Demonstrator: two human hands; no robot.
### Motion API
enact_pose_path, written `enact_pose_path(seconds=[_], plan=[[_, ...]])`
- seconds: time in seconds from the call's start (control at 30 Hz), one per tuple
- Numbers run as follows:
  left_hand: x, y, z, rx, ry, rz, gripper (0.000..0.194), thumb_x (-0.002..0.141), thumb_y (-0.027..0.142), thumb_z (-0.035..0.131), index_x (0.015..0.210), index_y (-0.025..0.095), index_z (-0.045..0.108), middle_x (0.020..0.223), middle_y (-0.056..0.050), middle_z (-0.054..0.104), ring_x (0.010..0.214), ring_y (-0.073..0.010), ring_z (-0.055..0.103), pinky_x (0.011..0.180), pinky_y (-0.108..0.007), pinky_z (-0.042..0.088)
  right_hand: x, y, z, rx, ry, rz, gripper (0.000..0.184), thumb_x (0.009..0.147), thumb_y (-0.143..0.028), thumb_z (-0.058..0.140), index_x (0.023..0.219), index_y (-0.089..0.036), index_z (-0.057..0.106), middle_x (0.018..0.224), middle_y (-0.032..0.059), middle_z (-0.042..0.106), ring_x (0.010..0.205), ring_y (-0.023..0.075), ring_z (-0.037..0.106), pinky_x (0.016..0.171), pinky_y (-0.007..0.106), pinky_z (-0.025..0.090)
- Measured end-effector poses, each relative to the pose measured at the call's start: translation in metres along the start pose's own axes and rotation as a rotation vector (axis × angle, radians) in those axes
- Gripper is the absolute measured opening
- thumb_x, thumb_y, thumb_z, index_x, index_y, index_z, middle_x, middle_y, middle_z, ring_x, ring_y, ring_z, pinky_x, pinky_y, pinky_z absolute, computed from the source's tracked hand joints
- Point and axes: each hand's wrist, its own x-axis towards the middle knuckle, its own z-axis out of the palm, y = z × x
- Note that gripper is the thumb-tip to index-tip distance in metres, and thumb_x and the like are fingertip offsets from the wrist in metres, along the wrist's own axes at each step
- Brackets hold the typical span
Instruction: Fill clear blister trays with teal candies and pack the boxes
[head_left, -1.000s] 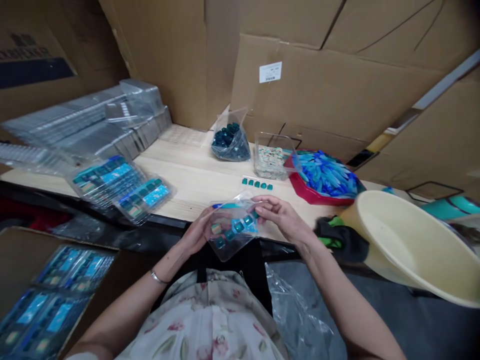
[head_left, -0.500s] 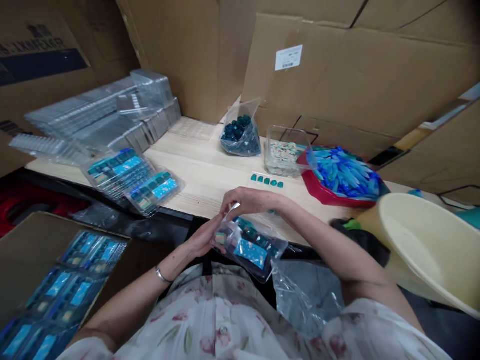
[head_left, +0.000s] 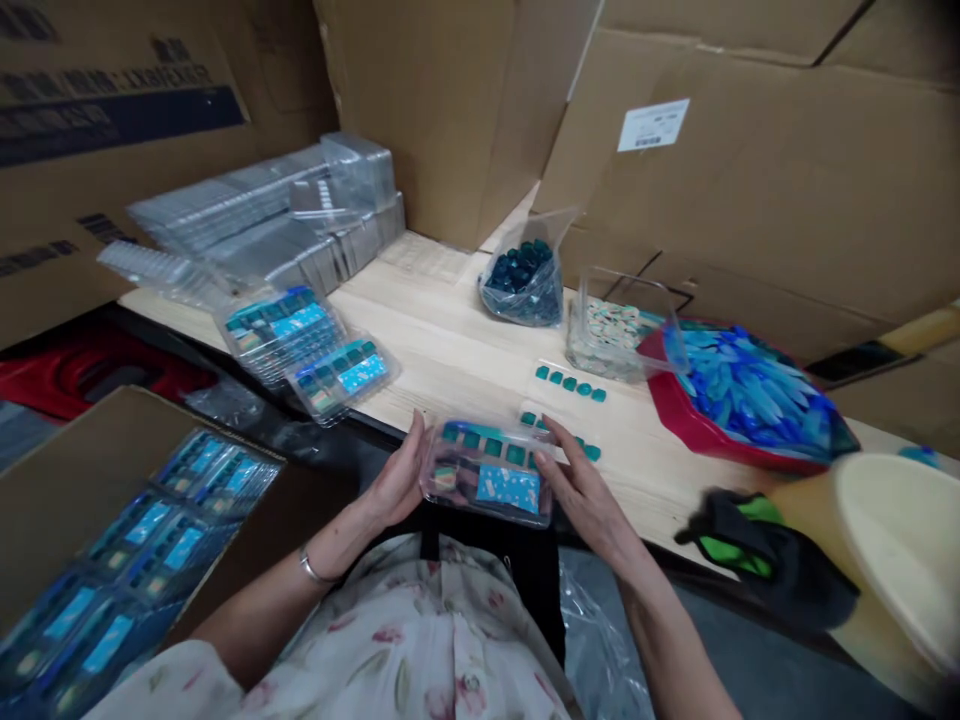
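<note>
Between my two hands, at the table's front edge, is a clear plastic box. Through its lid I see a row of green square gems, a blue patterned card and a small beige piece. My left hand grips its left end, thumb on the near side. Against the right end rests my right hand, its fingers along the lid's edge. Just behind the box lie two strips of green gems, the nearer one partly hidden by my right fingers. Filled clear boxes are stacked to the left.
Empty clear cases pile up at the back left. A bag of dark gems, a clear tub of small pale pieces and a red tray of blue pieces stand behind. A carton holds filled boxes; a cream bucket is right.
My right hand has moved from the box's left end to its right end. The box now sits straighter, its lid facing up. The view has swung left.
</note>
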Motion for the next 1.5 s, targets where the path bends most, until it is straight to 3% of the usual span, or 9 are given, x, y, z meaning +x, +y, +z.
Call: enact_pose_path(seconds=[0.13, 0.37, 0.53, 0.63, 0.77, 1.0, 1.13, 1.27, 1.5], plan=[[-0.020, 0.010, -0.008, 0.101, 0.136, 0.172, 0.042, 0.082, 0.041, 0.056, 0.116, 0.018, 0.054, 0.108, -0.011, 0.064, 0.086, -0.0236, 0.065, 0.065, -0.031, 0.053, 0.025, -0.016, 0.026, 0.124, -0.055, -0.007, 0.062, 0.082, -0.049, 0.050, 0.134, -0.021, 0.033, 0.105, 0.0083, 0.056, 0.067, 0.0153, 0.060, 0.055, 0.028, 0.051], [-0.066, 0.052, -0.050, 0.703, 0.736, 0.520, 0.050, 0.082, 0.053, 0.046, 0.117, 0.019, 0.055, 0.120, -0.007, 0.060, 0.108, -0.0235, 0.055, 0.089, -0.032, 0.043, 0.091, -0.076, 0.089, 0.076, -0.148, -0.289, 0.046, 0.084, -0.044, 0.049, 0.121, -0.018, 0.048, 0.091, 0.0035, 0.059, 0.056, 0.0103, 0.055, 0.055, 0.025, 0.046], [-0.068, 0.103, -0.088, 1.227, 0.980, 0.305, 0.065, 0.084, 0.064, 0.022, 0.094, 0.015, 0.064, 0.071, -0.008, 0.068, 0.072, -0.0256, 0.064, 0.069, -0.034, 0.046, 0.160, -0.116, 0.135, -0.206, -0.085, -0.481, 0.032, 0.083, -0.036, 0.053, 0.104, -0.013, 0.062, 0.096, 0.0079, 0.064, 0.084, 0.0165, 0.059, 0.080, 0.028, 0.045], [-0.055, 0.123, -0.104, 1.464, 1.105, 0.194, 0.070, 0.084, 0.063, 0.015, 0.089, 0.015, 0.066, 0.080, -0.016, 0.069, 0.087, -0.0315, 0.063, 0.075, -0.037, 0.044, 0.192, -0.120, 0.160, -0.379, -0.048, -0.480, 0.033, 0.085, -0.037, 0.050, 0.104, -0.013, 0.063, 0.097, 0.0095, 0.064, 0.091, 0.0180, 0.058, 0.084, 0.028, 0.042], [-0.039, 0.126, -0.121, 1.618, 1.128, 0.048, 0.062, 0.087, 0.055, 0.022, 0.097, 0.012, 0.066, 0.095, -0.022, 0.066, 0.093, -0.0336, 0.062, 0.078, -0.041, 0.044, 0.208, -0.114, 0.181, -0.590, -0.052, -0.423, 0.036, 0.088, -0.041, 0.044, 0.106, -0.015, 0.063, 0.105, 0.0119, 0.062, 0.102, 0.0219, 0.054, 0.084, 0.029, 0.041], [-0.040, 0.117, -0.143, 2.006, 0.827, 0.032, 0.056, 0.085, 0.011, 0.033, 0.141, 0.018, 0.030, 0.094, -0.017, 0.065, 0.086, -0.0246, 0.064, 0.075, -0.033, 0.046, 0.203, -0.113, 0.196, -0.638, -0.137, -0.287, 0.039, 0.092, -0.042, 0.035, 0.109, -0.017, 0.059, 0.109, 0.0118, 0.063, 0.102, 0.0219, 0.056, 0.084, 0.032, 0.041], [-0.058, 0.126, -0.126, 2.108, 0.895, 0.011, 0.055, 0.087, 0.014, 0.026, 0.142, 0.018, 0.028, 0.091, -0.018, 0.065, 0.084, -0.0278, 0.063, 0.072, -0.037, 0.046, 0.196, -0.111, 0.175, -0.546, -0.065, -0.335, 0.051, 0.091, -0.048, 0.034, 0.127, -0.014, 0.046, 0.122, 0.0146, 0.056, 0.112, 0.0240, 0.052, 0.090, 0.036, 0.039], [-0.041, 0.149, -0.074, 2.126, 1.035, 0.191, 0.045, 0.091, 0.034, 0.029, 0.129, 0.019, 0.048, 0.090, -0.018, 0.065, 0.081, -0.0305, 0.063, 0.069, -0.040, 0.046, 0.185, -0.108, 0.124, -0.572, 0.042, -0.463, 0.040, 0.090, -0.039, 0.045, 0.119, -0.014, 0.054, 0.118, 0.0128, 0.058, 0.112, 0.0213, 0.052, 0.093, 0.033, 0.037], [0.137, 0.201, 0.020, 2.234, 0.551, 0.451, 0.027, 0.088, 0.018, 0.041, 0.095, 0.008, 0.065, 0.100, -0.017, 0.063, 0.095, -0.0205, 0.059, 0.081, -0.029, 0.041, 0.156, -0.098, 0.050, -0.703, -0.043, -0.606, 0.024, 0.090, -0.027, 0.044, 0.090, -0.017, 0.066, 0.093, 0.0074, 0.068, 0.089, 0.0172, 0.062, 0.079, 0.026, 0.042]])
